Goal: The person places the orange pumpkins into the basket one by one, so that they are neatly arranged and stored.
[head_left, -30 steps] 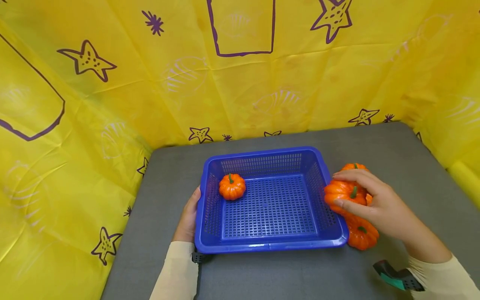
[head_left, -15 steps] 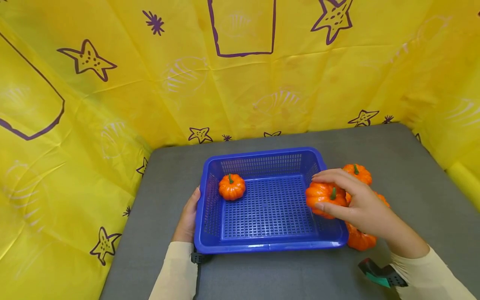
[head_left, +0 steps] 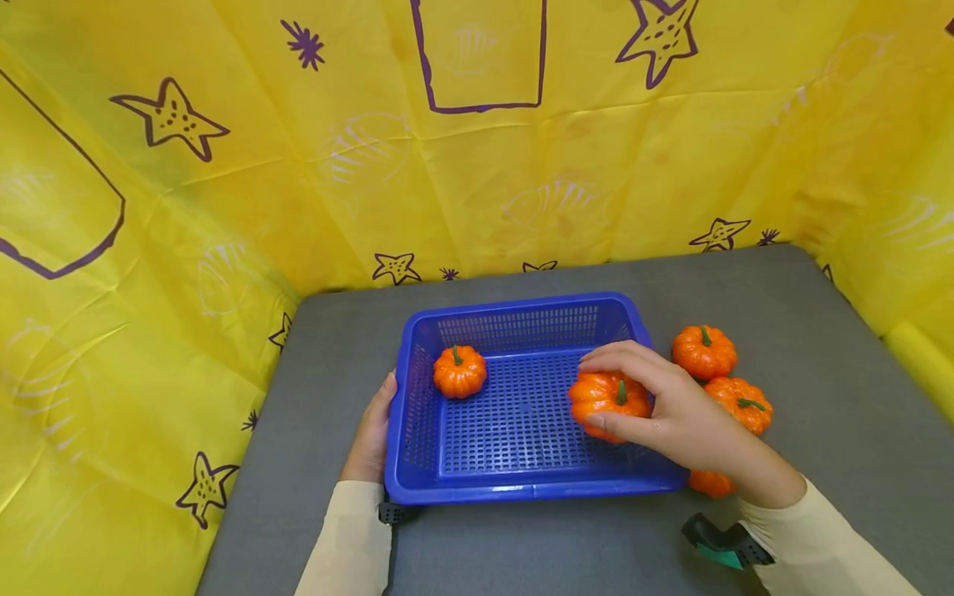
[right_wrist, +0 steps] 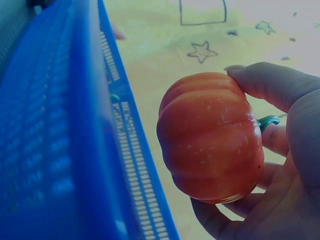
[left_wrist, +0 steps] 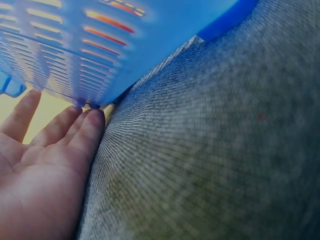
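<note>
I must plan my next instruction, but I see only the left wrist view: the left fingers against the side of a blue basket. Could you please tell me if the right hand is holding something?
Observer: Yes, the right hand is holding an orange pumpkin.

Operator: Thank you. In my view something orange shows through, but not clearly. What is sitting inside?

Observer: One upright pumpkin sits in the basket, toward the far left corner.

Operator: And are there other ones outside?

Observer: Yes, three more pumpkins are on the gray table, to the right of the basket.
</note>
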`<state>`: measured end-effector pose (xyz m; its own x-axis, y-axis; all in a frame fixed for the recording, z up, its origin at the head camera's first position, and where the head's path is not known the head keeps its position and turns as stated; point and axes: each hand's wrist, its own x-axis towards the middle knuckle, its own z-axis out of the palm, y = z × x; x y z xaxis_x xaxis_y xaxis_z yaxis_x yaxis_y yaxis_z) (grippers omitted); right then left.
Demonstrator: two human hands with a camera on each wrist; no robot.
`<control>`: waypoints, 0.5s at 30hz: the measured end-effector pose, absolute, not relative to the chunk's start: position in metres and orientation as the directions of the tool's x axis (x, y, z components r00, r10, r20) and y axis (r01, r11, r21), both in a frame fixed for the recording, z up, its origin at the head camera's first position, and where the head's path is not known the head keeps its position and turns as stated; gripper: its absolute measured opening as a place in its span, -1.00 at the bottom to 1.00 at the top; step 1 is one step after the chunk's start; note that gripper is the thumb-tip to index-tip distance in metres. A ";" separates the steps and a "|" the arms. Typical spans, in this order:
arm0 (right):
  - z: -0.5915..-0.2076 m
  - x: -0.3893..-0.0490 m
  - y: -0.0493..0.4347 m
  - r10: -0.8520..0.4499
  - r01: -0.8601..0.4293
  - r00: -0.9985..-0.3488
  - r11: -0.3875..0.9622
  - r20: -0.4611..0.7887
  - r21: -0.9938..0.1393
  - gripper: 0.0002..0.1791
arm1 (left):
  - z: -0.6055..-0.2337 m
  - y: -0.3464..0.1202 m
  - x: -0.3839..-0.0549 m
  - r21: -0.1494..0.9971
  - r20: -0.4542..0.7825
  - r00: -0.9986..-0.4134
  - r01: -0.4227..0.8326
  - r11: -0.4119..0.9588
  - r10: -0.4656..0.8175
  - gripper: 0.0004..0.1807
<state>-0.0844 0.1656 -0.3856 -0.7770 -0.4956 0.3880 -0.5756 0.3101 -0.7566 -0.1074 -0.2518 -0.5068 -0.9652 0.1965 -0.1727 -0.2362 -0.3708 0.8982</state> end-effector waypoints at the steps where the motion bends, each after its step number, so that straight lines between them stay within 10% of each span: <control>1: -0.387 -0.084 0.163 -0.503 -0.578 -0.773 0.306 0.387 -0.756 -0.38 | -0.507 -0.252 -0.108 0.899 -0.167 -0.966 -0.232 -0.371 0.199 -0.29; 15: -0.396 -0.084 0.130 -0.561 -0.564 -0.751 0.269 0.348 -0.781 -0.47 | -0.511 -0.253 -0.109 0.896 -0.154 -0.968 -0.220 -0.385 0.196 -0.33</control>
<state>-0.0839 0.1301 -0.3963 -0.7507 -0.5613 0.3485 -0.5637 0.2691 -0.7809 -0.1088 -0.2531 -0.5112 -0.9685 0.1961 -0.1538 -0.2202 -0.3849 0.8963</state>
